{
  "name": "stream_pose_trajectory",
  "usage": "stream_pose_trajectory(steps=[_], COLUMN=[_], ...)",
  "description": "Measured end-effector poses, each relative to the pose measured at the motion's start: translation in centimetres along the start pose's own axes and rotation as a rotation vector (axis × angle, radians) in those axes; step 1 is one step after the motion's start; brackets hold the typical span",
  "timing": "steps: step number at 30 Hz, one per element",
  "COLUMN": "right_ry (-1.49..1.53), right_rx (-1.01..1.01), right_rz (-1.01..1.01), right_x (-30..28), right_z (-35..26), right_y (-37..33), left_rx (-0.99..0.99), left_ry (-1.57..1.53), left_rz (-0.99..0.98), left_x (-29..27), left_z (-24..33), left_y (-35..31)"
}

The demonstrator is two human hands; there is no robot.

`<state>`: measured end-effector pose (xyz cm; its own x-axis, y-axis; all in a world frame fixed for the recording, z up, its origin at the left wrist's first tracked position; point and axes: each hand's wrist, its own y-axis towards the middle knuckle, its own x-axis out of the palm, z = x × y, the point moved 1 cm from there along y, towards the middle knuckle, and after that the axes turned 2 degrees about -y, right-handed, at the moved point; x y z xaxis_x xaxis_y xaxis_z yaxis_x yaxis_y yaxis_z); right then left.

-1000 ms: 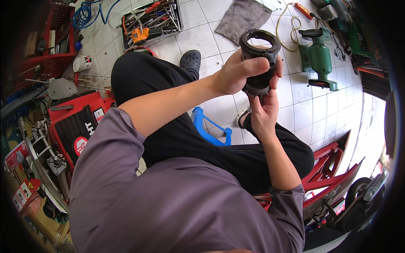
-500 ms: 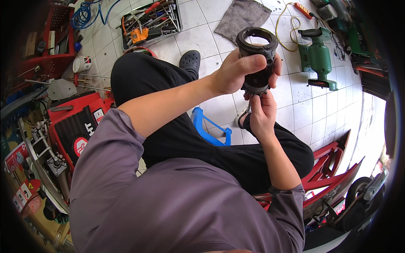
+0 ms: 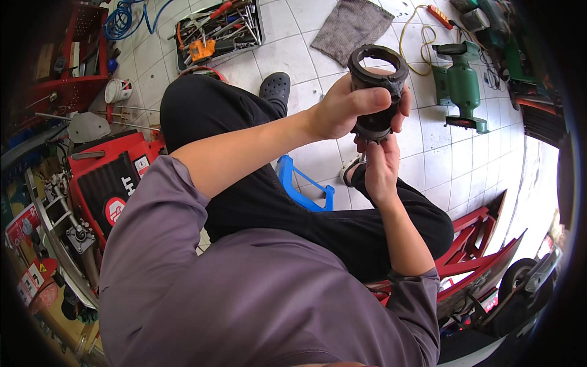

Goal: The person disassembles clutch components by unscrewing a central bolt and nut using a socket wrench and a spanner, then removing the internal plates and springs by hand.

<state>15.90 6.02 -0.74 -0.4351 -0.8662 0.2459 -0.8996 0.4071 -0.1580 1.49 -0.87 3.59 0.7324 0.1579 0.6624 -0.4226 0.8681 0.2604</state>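
A hollow black cylindrical housing [image 3: 382, 117] is held up over the tiled floor, its wide ring-shaped mouth tilted up and away from me. Through the mouth, pale floor shows at the top. My left hand [image 3: 342, 109] wraps around its body, thumb lying across the near side and fingertips coming round the right side. Below it, my right hand [image 3: 383, 170] pinches at the housing's narrower lower end with thumb and fingers. What exactly those fingertips grip there is partly hidden.
Beyond my knees lie a tray of hand tools [image 3: 262, 38], a grey cloth [image 3: 351, 30] and a green bench grinder [image 3: 466, 88]. A blue plastic stool [image 3: 296, 189] is between my legs. A red-and-black case [image 3: 110, 183] stands left, red metal frames [image 3: 471, 257] right.
The housing and both hands have shifted slightly right and down. My grip looks about the same.
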Motion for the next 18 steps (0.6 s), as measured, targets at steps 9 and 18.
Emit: stream_pose_trajectory(steps=[9,18], right_ry=[-0.152,-0.087], right_rx=[-0.014,0.040], right_rz=[0.066,0.011], right_x=[0.9,1.1], right_z=[-0.5,-1.4], right_y=[0.5,0.4], left_rx=[-0.022,-0.033], left_ry=[0.115,0.135], left_rz=[0.002,0.022], left_x=[0.0,0.4], left_z=[0.4,0.4], left_y=[0.1,0.0])
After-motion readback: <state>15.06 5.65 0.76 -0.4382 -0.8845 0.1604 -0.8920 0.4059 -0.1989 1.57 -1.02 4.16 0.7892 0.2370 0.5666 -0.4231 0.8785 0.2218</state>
